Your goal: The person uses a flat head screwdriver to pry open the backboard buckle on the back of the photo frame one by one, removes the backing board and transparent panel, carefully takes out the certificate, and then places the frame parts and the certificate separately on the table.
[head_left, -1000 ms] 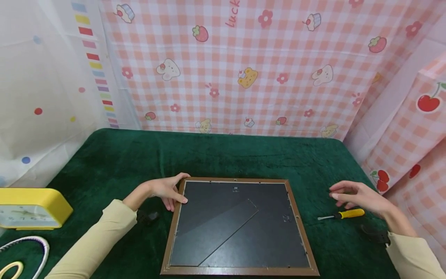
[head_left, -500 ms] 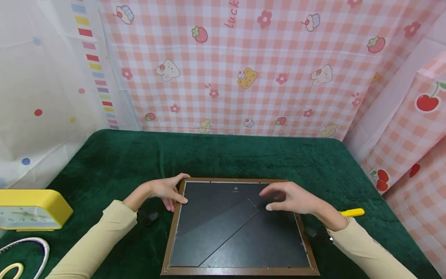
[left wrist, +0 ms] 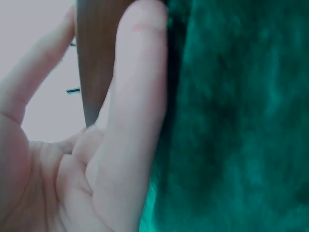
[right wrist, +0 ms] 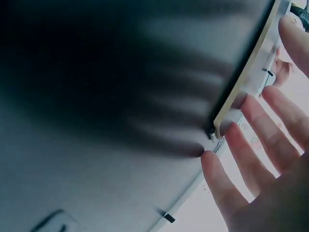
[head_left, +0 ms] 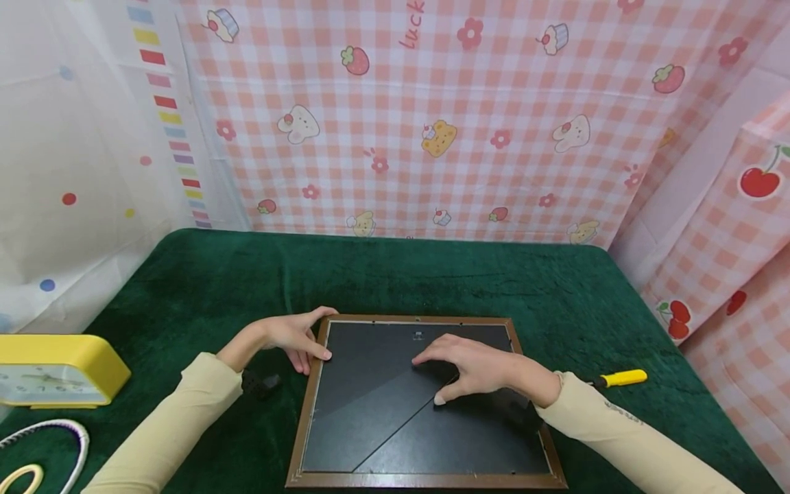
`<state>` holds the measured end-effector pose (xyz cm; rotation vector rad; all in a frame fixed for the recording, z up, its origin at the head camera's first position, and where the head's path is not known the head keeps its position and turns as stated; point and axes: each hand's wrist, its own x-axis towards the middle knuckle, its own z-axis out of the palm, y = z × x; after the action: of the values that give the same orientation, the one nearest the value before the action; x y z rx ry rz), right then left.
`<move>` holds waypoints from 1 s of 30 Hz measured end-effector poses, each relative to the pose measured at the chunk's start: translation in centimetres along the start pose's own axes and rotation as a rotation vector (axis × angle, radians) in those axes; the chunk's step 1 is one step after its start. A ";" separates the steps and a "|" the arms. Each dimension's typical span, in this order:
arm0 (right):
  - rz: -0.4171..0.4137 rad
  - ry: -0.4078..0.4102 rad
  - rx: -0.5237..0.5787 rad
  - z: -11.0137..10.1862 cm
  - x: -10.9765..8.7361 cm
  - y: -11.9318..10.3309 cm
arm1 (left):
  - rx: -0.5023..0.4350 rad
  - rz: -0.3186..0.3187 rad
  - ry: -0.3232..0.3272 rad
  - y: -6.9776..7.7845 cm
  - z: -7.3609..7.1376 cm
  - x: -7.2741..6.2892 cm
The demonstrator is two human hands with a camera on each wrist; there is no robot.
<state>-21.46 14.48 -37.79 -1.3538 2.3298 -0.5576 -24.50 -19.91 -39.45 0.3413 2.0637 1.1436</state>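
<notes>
A brown picture frame (head_left: 301, 425) lies face down, its black backing board (head_left: 494, 439) showing with a flat easel leg (head_left: 370, 412) across it. My left hand (head_left: 293, 339) grips the left rail near the far corner, thumb on top. In the left wrist view, fingers lie along the wooden rail (left wrist: 96, 58). Over the board, my right hand (head_left: 475, 367) reaches in from the right, thumb and fingers spread at the upper end of the leg. The right wrist view has its fingertips (right wrist: 208, 159) right at the leg's light edge (right wrist: 246, 77) by the hinge.
A screwdriver (head_left: 623, 378) with a yellow handle lies right of the frame, partly behind the right sleeve. At the left stand a yellow clock (head_left: 92, 357) and, nearer, a white hoop (head_left: 80, 439) and a small yellow ring (head_left: 37, 477). Green cloth (head_left: 395, 274) covers the table.
My right hand has moved left from beside the screwdriver to over the backing board, at the leg's upper end. The left hand and the frame have stayed put.
</notes>
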 end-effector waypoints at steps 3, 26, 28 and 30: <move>-0.004 -0.006 -0.060 0.2 0.2 0.0 | -0.015 0.001 -0.014 -0.1 -0.2 0.0; -0.093 -0.022 -0.234 -0.2 1.2 -0.1 | -0.072 -0.039 -0.051 0.0 -0.7 0.1; -0.104 -0.022 -0.275 -0.3 1.2 -0.3 | -0.074 -0.039 -0.049 0.1 -0.8 0.1; -0.121 -0.017 -0.318 -0.3 1.2 -0.5 | -0.074 -0.038 -0.049 0.2 -0.8 0.0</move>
<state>-21.85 13.25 -37.41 -1.6406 2.4089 -0.2113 -25.09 -20.29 -39.09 0.2902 1.9716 1.1747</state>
